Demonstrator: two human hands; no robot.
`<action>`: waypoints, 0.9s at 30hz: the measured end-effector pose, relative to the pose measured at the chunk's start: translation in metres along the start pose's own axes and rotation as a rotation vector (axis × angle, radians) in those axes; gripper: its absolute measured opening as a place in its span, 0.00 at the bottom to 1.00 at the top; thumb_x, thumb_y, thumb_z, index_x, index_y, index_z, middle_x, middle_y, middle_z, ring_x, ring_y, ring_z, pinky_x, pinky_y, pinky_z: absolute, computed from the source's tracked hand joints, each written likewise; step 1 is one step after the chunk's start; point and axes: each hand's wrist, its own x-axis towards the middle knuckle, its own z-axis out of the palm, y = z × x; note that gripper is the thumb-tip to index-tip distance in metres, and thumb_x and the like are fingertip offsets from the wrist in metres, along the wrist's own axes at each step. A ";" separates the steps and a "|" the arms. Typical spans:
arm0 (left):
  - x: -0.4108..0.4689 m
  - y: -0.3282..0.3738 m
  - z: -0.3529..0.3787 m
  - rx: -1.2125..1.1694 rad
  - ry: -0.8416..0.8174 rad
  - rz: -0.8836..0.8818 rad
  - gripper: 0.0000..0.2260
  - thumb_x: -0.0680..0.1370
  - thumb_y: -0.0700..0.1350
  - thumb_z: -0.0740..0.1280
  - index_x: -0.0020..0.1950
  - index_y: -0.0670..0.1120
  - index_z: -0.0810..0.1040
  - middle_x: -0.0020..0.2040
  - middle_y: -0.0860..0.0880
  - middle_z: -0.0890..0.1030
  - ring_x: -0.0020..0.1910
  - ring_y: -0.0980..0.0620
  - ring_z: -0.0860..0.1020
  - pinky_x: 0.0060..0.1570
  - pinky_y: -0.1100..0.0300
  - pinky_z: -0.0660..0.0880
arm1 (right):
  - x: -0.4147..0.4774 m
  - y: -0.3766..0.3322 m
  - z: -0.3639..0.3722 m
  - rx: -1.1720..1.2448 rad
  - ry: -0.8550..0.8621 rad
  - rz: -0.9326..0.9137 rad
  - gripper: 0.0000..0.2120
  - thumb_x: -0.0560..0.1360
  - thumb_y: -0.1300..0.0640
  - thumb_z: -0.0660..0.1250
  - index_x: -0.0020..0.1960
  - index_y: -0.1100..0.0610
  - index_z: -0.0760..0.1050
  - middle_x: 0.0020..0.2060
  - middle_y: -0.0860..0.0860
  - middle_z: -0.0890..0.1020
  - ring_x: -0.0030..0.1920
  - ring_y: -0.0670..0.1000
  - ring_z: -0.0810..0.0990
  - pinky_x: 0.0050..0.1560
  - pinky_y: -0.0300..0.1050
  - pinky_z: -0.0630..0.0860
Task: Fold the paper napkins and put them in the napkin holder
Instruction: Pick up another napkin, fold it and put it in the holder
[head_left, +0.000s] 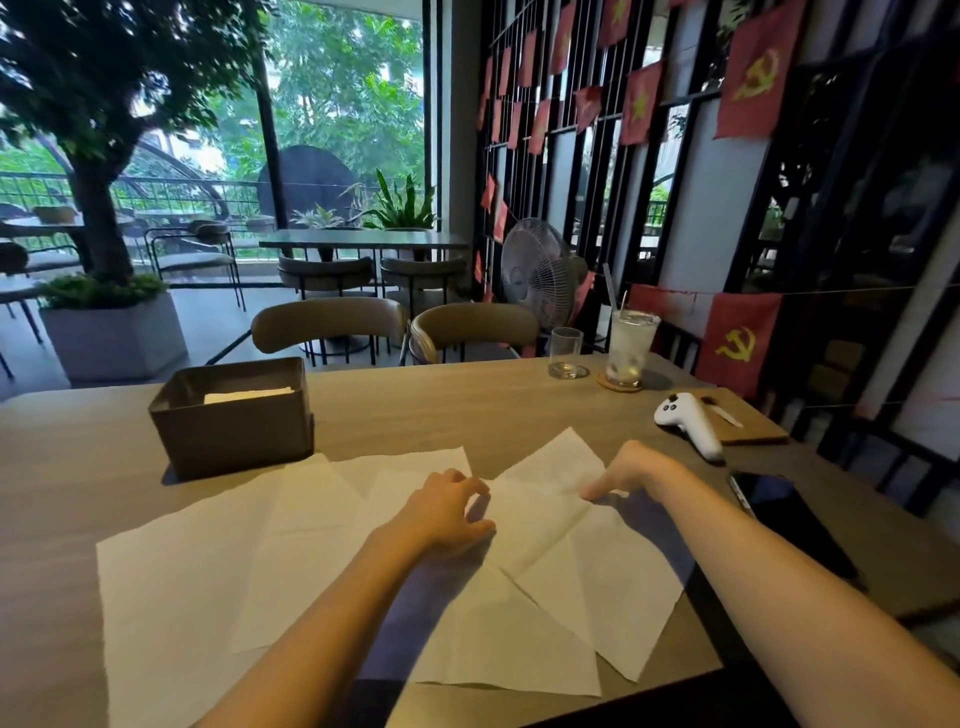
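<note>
While the napkin lies cornerwise on the table right under both hands, the coming fold turns on its left edge. The left hand looks to be pinching that edge between curled fingers and thumb. The right hand pins the napkin near its middle with a straight forefinger, other fingers hidden. So I'd guess the flap goes rightward over that pinned spot. The holder sits further back on the left, nearer the left hand, with folded napkins inside and flat sheets just beside it.
</note>
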 end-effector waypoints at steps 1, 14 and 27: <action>-0.001 -0.001 -0.002 -0.004 -0.014 0.004 0.23 0.76 0.55 0.64 0.69 0.52 0.68 0.68 0.47 0.69 0.66 0.47 0.67 0.65 0.52 0.68 | 0.002 0.001 0.001 0.005 -0.004 0.000 0.35 0.64 0.50 0.77 0.64 0.64 0.68 0.57 0.58 0.76 0.55 0.58 0.76 0.48 0.48 0.76; -0.009 -0.010 0.004 -0.375 0.036 -0.058 0.32 0.71 0.60 0.67 0.72 0.59 0.59 0.73 0.45 0.64 0.71 0.46 0.64 0.69 0.48 0.64 | -0.015 -0.052 -0.038 0.171 0.198 -0.454 0.31 0.68 0.62 0.76 0.69 0.60 0.69 0.59 0.57 0.75 0.59 0.57 0.76 0.47 0.45 0.73; -0.005 0.004 -0.024 -1.410 0.267 -0.269 0.22 0.71 0.57 0.70 0.58 0.45 0.75 0.54 0.47 0.81 0.52 0.51 0.79 0.55 0.56 0.75 | -0.109 -0.138 -0.063 0.374 0.308 -0.999 0.04 0.68 0.62 0.75 0.39 0.58 0.80 0.37 0.56 0.82 0.35 0.48 0.78 0.37 0.41 0.75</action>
